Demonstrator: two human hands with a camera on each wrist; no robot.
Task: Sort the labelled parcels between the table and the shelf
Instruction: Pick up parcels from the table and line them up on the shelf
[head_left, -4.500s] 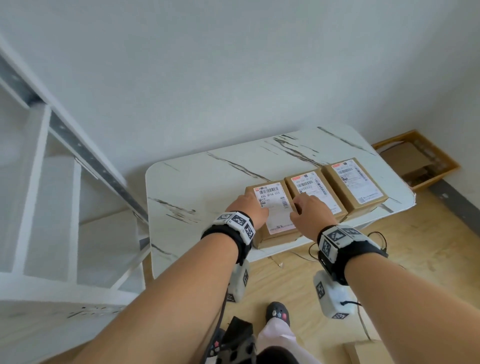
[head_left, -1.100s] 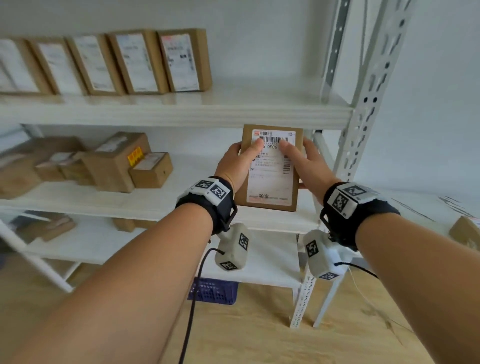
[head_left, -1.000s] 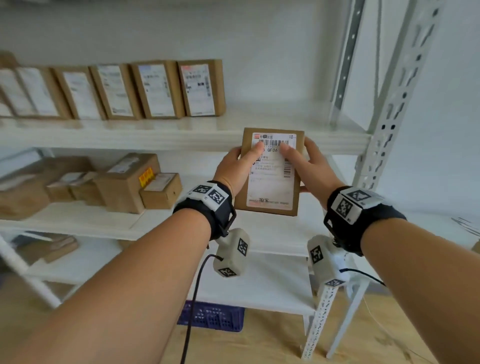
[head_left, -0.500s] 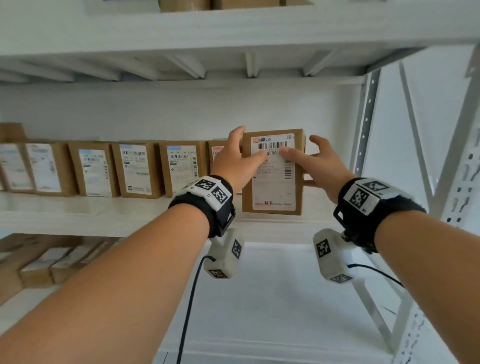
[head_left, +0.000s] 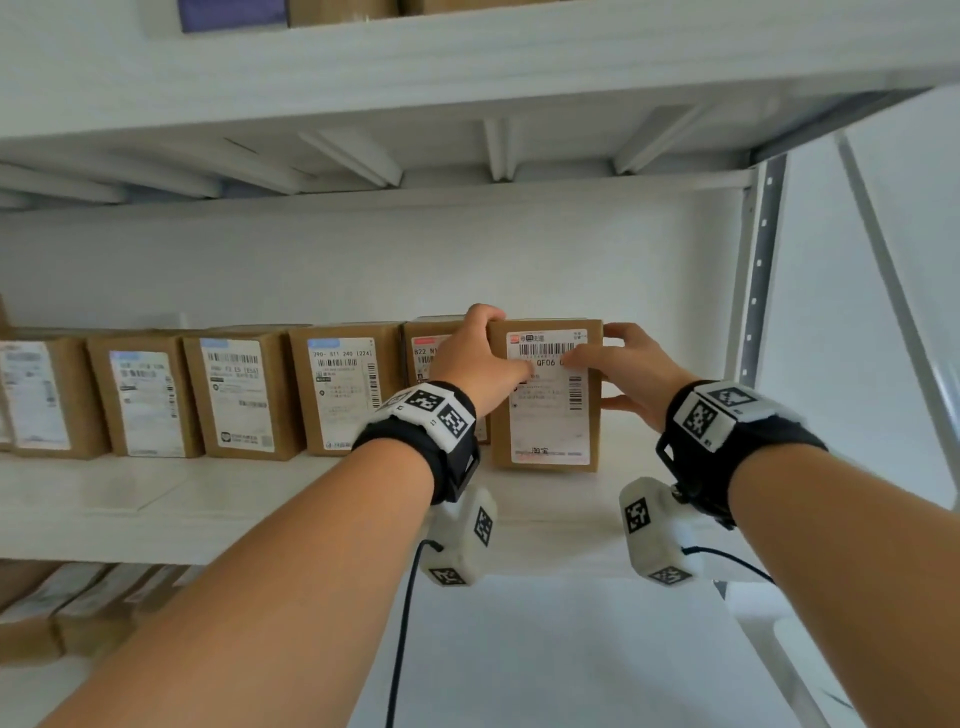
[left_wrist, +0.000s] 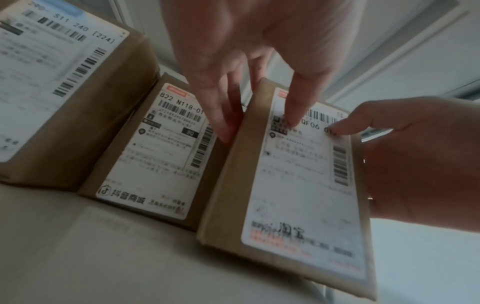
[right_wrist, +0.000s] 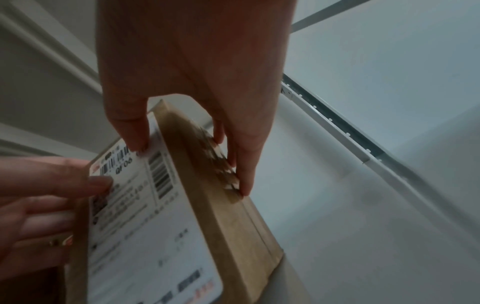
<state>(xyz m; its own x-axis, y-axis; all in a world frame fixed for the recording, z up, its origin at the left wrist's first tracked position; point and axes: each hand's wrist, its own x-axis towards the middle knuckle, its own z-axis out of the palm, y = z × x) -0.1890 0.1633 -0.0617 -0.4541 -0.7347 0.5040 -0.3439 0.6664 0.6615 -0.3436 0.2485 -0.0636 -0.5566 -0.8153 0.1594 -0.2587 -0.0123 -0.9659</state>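
Both hands are clamped on one parcel (head_left: 546, 410), a flat brown carton with a white shipping label facing the person. The left hand (head_left: 480, 358) grips its left edge at about 9 o'clock, thumb pressed on the label near the barcode and fingers (left_wrist: 223, 115) reaching into the gap beside the neighbouring carton. The right hand (head_left: 631, 371) grips the right edge at 3 o'clock, thumb on the label and fingers (right_wrist: 244, 164) laid along the carton's side, where the brown paper is torn in pale patches.

The parcel stands upright on the shelf (head_left: 208, 499), its lower edge on the white board, at the right end of a row of parcels (head_left: 239, 397). Its left side lies just beside a carton labelled "822 N118" (left_wrist: 153, 152); whether the two touch cannot be told. The row runs away toward 9 o'clock, every label facing forward.

At 3 o'clock a perforated metal upright (head_left: 756, 291) rises past the shelf. At 12 o'clock the underside of a higher shelf board (head_left: 467, 78) spans the view, carrying more boxes. At 7 o'clock, cartons (head_left: 72, 613) lie on a lower level.
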